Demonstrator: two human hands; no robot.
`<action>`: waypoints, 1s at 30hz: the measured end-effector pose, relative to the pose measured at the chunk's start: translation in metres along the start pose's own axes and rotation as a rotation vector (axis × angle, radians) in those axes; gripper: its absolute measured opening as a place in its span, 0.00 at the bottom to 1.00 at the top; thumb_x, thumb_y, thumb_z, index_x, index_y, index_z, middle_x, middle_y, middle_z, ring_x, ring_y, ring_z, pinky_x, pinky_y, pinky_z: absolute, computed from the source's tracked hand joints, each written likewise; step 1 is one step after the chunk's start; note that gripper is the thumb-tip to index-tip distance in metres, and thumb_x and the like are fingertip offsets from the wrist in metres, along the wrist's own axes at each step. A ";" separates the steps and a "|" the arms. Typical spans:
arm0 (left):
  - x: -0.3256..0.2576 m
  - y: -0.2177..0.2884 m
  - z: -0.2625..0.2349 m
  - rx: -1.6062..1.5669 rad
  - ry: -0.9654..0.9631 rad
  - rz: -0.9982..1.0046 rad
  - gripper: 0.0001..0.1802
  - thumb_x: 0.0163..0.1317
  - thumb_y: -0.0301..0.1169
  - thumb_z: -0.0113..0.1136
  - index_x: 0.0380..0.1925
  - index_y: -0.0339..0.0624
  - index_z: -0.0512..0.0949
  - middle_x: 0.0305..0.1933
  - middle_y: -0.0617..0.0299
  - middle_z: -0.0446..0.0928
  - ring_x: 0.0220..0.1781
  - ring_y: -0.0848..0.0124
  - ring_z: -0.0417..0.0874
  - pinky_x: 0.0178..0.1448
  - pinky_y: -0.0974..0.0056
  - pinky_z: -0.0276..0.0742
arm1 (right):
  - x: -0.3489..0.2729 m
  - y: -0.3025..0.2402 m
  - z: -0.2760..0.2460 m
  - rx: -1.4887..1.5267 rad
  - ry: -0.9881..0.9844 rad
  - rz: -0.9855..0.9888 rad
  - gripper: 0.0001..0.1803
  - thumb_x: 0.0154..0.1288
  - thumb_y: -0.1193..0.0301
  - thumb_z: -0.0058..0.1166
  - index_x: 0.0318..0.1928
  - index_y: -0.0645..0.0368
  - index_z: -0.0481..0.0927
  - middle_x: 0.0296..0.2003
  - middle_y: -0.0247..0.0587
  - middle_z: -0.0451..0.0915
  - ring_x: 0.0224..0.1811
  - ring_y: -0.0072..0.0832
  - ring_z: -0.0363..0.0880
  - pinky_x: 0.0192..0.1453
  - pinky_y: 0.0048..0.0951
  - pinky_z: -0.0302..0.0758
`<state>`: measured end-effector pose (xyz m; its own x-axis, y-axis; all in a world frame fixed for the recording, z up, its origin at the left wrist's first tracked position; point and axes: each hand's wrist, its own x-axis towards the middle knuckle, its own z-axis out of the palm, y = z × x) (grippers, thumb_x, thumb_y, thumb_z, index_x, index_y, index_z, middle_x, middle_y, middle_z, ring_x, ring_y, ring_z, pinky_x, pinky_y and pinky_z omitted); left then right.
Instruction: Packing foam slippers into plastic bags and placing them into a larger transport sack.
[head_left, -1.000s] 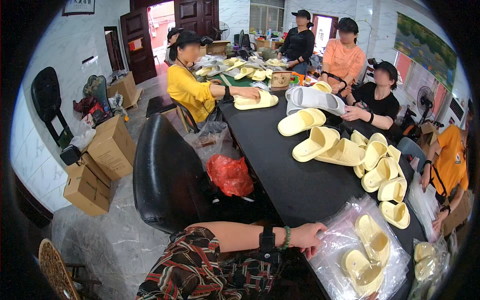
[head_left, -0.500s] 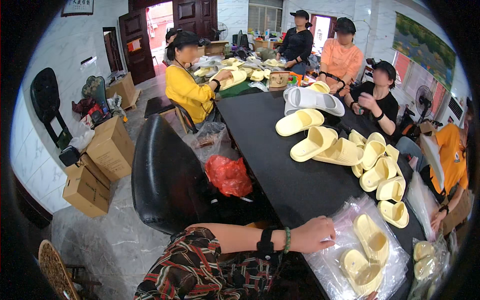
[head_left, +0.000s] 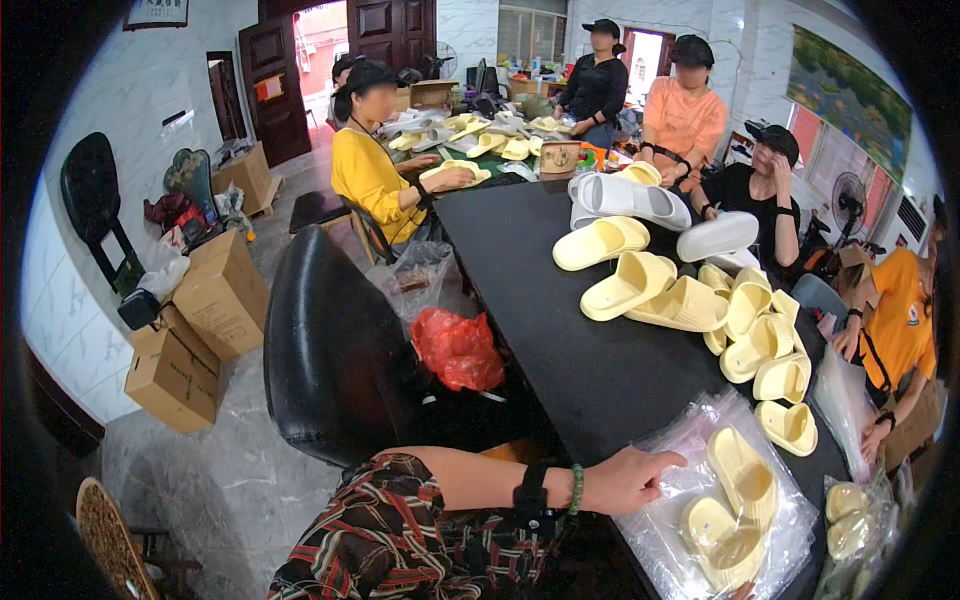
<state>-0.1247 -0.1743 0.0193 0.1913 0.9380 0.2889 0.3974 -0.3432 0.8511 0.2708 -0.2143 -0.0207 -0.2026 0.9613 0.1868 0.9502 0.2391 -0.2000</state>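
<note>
My left hand (head_left: 628,480) reaches in from the lower edge over the near end of the black table. Its index finger points to the right with the thumb apart below it, and nothing shows between them. Under and beside the fingers lie clear plastic bags (head_left: 672,515), overlapping at the table's edge. Two pale yellow slide sandals, one upper (head_left: 742,475) and one lower (head_left: 722,545), rest on those bags, right of my hand and apart from it. My right hand is out of the picture.
More yellow slides (head_left: 757,345) run along the table's right side, with grey slides (head_left: 630,200) beyond. Bagged slides (head_left: 850,520) are at lower right. A black chair (head_left: 335,350) and a red plastic bag (head_left: 457,348) stand left of the table. Several co-workers sit or stand around it.
My left index finger has straightened away from the bag's edge, where the fingers were closed. A grey slide now shows before the co-worker in black at right. The co-worker in yellow has lowered their hands.
</note>
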 end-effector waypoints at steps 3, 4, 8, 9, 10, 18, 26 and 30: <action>0.000 0.003 0.000 -0.038 -0.023 -0.007 0.29 0.58 0.27 0.62 0.60 0.36 0.67 0.30 0.51 0.83 0.35 0.55 0.86 0.42 0.56 0.79 | 0.000 0.000 0.000 -0.019 -0.005 0.005 0.50 0.70 0.35 0.35 0.78 0.59 0.43 0.77 0.55 0.47 0.77 0.61 0.44 0.72 0.63 0.52; 0.000 0.004 0.000 -0.049 -0.041 -0.027 0.29 0.58 0.27 0.63 0.60 0.36 0.67 0.29 0.51 0.83 0.35 0.55 0.86 0.42 0.56 0.79 | 0.000 0.001 0.001 -0.028 0.002 0.004 0.50 0.70 0.36 0.36 0.77 0.60 0.43 0.77 0.55 0.47 0.77 0.61 0.45 0.72 0.63 0.53; -0.002 0.006 0.003 -0.029 -0.055 -0.026 0.29 0.61 0.29 0.63 0.62 0.38 0.67 0.30 0.53 0.84 0.33 0.58 0.87 0.42 0.59 0.81 | 0.000 0.003 0.002 -0.037 0.030 -0.027 0.51 0.70 0.36 0.37 0.77 0.62 0.44 0.76 0.56 0.48 0.77 0.61 0.47 0.71 0.62 0.55; -0.003 0.003 0.006 0.020 -0.015 0.037 0.29 0.61 0.29 0.63 0.62 0.38 0.67 0.30 0.53 0.84 0.33 0.59 0.87 0.42 0.59 0.81 | 0.000 0.003 0.002 -0.038 0.030 -0.029 0.51 0.70 0.36 0.37 0.77 0.62 0.44 0.76 0.56 0.48 0.77 0.61 0.47 0.71 0.62 0.55; -0.003 0.001 0.008 0.069 0.024 0.100 0.29 0.60 0.28 0.63 0.62 0.39 0.68 0.30 0.53 0.84 0.33 0.59 0.87 0.42 0.60 0.81 | -0.001 0.003 0.002 -0.038 0.032 -0.029 0.51 0.70 0.36 0.37 0.77 0.62 0.45 0.76 0.56 0.49 0.77 0.61 0.47 0.71 0.62 0.55; 0.000 0.000 0.006 -0.085 0.011 0.012 0.31 0.55 0.24 0.64 0.61 0.38 0.70 0.27 0.55 0.83 0.30 0.63 0.87 0.41 0.61 0.81 | 0.001 0.003 0.003 -0.047 0.026 -0.020 0.51 0.70 0.35 0.36 0.77 0.63 0.45 0.76 0.57 0.49 0.77 0.61 0.48 0.72 0.62 0.55; 0.003 0.004 -0.001 -0.027 0.014 0.024 0.29 0.55 0.24 0.64 0.60 0.40 0.72 0.28 0.56 0.84 0.32 0.65 0.87 0.43 0.61 0.80 | 0.005 0.004 0.003 -0.016 0.020 0.002 0.52 0.70 0.35 0.36 0.77 0.63 0.44 0.75 0.58 0.50 0.77 0.62 0.46 0.72 0.62 0.53; 0.005 0.005 -0.003 -0.036 -0.026 -0.065 0.29 0.56 0.26 0.65 0.61 0.43 0.72 0.30 0.60 0.84 0.36 0.66 0.86 0.49 0.59 0.74 | 0.007 0.002 -0.001 -0.008 -0.007 -0.002 0.51 0.70 0.36 0.37 0.77 0.64 0.44 0.75 0.58 0.51 0.77 0.62 0.45 0.73 0.62 0.52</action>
<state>-0.1244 -0.1710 0.0260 0.1899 0.9566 0.2211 0.3772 -0.2790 0.8831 0.2714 -0.2076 -0.0194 -0.2061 0.9617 0.1808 0.9517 0.2400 -0.1914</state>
